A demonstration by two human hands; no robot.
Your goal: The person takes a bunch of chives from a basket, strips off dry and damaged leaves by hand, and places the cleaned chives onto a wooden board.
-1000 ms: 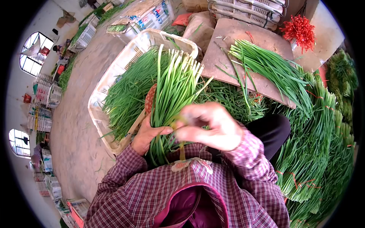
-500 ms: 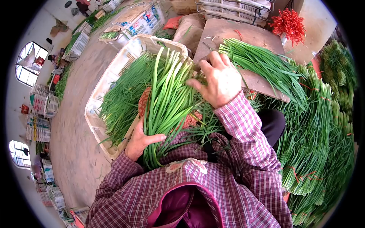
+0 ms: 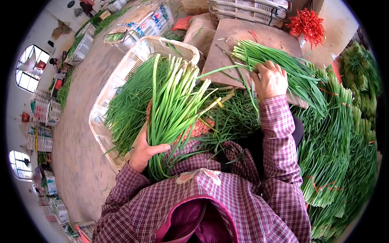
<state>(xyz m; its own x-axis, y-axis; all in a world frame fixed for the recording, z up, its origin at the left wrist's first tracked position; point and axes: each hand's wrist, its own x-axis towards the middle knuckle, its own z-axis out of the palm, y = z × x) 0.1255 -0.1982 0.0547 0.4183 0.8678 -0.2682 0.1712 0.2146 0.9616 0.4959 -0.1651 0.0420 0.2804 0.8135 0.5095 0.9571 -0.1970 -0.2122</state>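
My left hand (image 3: 145, 152) is closed around the lower part of a thick bunch of garlic chives (image 3: 175, 109), its pale stem ends pointing up and away from me. Over the right part of a wooden board (image 3: 263, 34), my right hand (image 3: 271, 81) has its fingers curled together. A few loose chive leaves (image 3: 222, 71) run out from its fingertips; the exact grip is partly hidden. Right beside that hand, a trimmed pile of chives (image 3: 283, 69) lies across the board.
A white plastic crate (image 3: 97, 117) holding more chives stands at left. Loose leaves (image 3: 235, 109) cover my lap below the board. Tied chive bundles (image 3: 328, 141) are heaped at right. A cluster of red ties (image 3: 307, 28) hangs behind the board, near stacked crates (image 3: 247, 12).
My right hand has moved right, from the stem ends of the held bunch to beside the pile on the board, with loose leaves trailing. My left hand stays around the bunch.
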